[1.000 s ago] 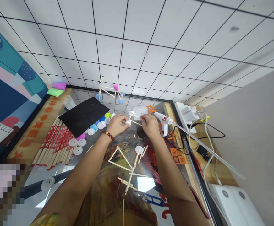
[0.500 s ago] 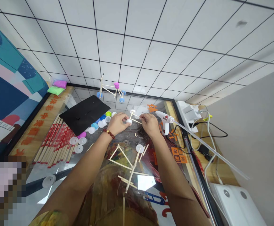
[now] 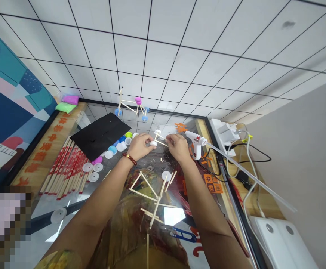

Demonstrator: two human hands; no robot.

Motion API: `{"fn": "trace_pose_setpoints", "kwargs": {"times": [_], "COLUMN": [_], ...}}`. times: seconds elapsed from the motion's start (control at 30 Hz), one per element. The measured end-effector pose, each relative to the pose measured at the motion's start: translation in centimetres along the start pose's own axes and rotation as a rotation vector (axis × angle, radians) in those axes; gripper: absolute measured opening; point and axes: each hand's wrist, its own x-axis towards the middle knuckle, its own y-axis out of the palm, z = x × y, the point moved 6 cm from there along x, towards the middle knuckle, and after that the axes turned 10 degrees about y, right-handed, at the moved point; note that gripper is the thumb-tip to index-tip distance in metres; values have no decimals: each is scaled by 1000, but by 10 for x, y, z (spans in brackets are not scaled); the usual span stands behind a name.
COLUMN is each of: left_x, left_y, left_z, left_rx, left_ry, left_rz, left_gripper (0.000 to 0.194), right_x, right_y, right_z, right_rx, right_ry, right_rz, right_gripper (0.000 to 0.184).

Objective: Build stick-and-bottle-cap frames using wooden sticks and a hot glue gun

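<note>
My left hand (image 3: 138,146), closed with thumb and fingers pinched, holds a white bottle cap (image 3: 153,143). This cap belongs to a small frame of wooden sticks (image 3: 162,143) with another white cap (image 3: 157,132) at its far side. My right hand (image 3: 179,147) pinches the frame's stick ends from the right; the exact contact is partly hidden by the fingers. Nearer to me lies a glued frame of sticks (image 3: 158,203) with a triangle on its left. A white disc (image 3: 166,176) touches or lies close behind its upper end; I cannot tell which.
A white glue gun (image 3: 196,144) with a long glue stick stands right of my right hand. Blue snips (image 3: 183,234) lie near my right forearm. Left are a black sheet (image 3: 100,134), bundled red-wrapped sticks (image 3: 67,168) and coloured caps (image 3: 113,150). A finished stick model (image 3: 129,106) stands at the back.
Almost nothing differs. Both hands keep their pinch on the small capped frame, and the view has shifted very slightly.
</note>
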Motion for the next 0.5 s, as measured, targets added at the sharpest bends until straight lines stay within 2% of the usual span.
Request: {"fn": "trace_pose_setpoints", "kwargs": {"times": [0.17, 0.27, 0.33, 0.4, 0.5], "left_x": [-1, -1, -1, -1, -2], "left_y": [1, 1, 1, 1, 0], "left_z": [2, 3, 3, 3, 3], "left_rx": [-22, -28, -36, -44, -55], "left_ry": [7, 7, 13, 25, 34], "left_rz": [-14, -17, -21, -27, -36], "left_gripper": [26, 30, 33, 36, 39], "right_x": [4, 2, -10, -31, -74], "right_y": [-14, -33, -54, -85, -142], "right_z": [-2, 2, 12, 28, 47], "right_rx": [59, 125, 182, 255, 374], "right_ry": [-8, 1, 5, -15, -65], "right_rz": [-34, -75, -110, -161, -365], "right_gripper": [24, 25, 23, 21, 16]}}
